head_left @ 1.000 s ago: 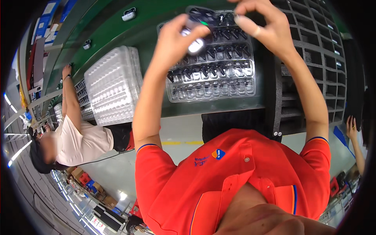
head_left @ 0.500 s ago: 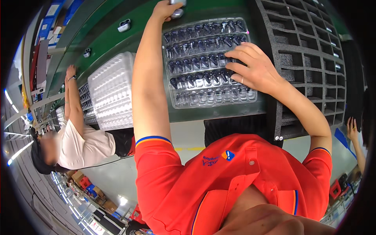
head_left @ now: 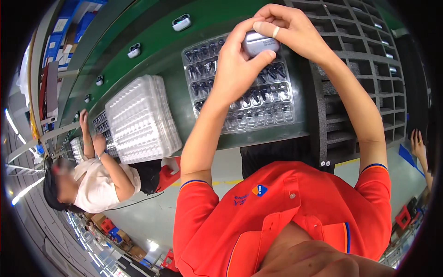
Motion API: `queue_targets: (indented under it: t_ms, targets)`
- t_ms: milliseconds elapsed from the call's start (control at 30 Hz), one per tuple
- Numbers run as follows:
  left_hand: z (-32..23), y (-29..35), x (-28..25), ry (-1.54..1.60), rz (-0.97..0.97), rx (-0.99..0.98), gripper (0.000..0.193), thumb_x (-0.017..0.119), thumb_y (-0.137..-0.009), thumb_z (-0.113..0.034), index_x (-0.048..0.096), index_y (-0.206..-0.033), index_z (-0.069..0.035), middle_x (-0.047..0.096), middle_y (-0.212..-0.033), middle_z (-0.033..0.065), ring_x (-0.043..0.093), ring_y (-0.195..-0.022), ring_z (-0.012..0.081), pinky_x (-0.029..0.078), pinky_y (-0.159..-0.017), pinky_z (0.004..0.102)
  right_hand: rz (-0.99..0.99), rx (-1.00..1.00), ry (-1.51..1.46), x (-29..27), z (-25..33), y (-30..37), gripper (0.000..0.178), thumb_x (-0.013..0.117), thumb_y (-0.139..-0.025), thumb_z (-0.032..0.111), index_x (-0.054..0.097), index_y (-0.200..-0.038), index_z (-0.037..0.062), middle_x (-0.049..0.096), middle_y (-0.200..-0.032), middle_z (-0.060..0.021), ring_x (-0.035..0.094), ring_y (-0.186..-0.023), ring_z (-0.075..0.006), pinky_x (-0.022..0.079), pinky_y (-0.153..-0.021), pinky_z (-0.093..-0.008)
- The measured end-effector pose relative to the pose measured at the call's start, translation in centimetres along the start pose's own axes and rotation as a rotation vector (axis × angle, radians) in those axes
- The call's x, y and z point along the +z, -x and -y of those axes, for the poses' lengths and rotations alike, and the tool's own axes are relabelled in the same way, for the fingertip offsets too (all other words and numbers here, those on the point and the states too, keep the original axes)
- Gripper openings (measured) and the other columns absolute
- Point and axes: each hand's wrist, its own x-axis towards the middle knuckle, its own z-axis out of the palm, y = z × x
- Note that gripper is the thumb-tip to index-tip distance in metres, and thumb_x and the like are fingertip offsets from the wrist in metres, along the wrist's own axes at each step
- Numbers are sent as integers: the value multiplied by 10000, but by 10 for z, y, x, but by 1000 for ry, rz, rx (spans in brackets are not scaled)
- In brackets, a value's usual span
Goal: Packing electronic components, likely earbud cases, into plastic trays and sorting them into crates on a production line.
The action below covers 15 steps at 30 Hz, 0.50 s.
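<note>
1. The left hand has its fingers and thumb clamped around a grey earbud case, above a clear tray.
2. The right hand is curled at the case's upper edge; I cannot tell whether its fingers grip anything.
3. Dark earbuds fill many tray pockets.
4. The tray lies on the green table, between stacked clear trays and a grey foam divider.

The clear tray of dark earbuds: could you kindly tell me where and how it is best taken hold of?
Hold the clear tray by its left and right rims, probably from the near side: it lies flat, wide and shallow, with dark earbuds in open pockets.
</note>
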Motion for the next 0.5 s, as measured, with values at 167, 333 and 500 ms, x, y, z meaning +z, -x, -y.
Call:
queue_targets:
  t_ms: [167,333,500]
  targets:
    - [-6,20,10,-144,-30,30,831,690,-797,155,315,-1521,-3,433,-1398,135,610,-1144,204,536,-981,320,-168,-25,-135,1,6,14,176,678,-949,126,630,-1067,5,623,-899,-2,585,-805,-53,497,-741,-217]
    - [2,14,1,-220,-45,-14,751,689,-819,137,371,-1484,-10,494,-1338,106,593,-1150,188,529,-960,305,-133,-554,537,-1,41,32,274,821,-762,228,705,-950,65,579,-912,-98,593,-872,-263,493,-767,-357]
    - [0,3,1,-503,-63,184,662,772,-754,1,526,-1365,-67,615,-1199,150,637,-1040,283,534,-828,339,-186,-815,304,14,8,-8,234,809,-776,187,704,-944,63,564,-917,-87,548,-898,-254,455,-794,-362]
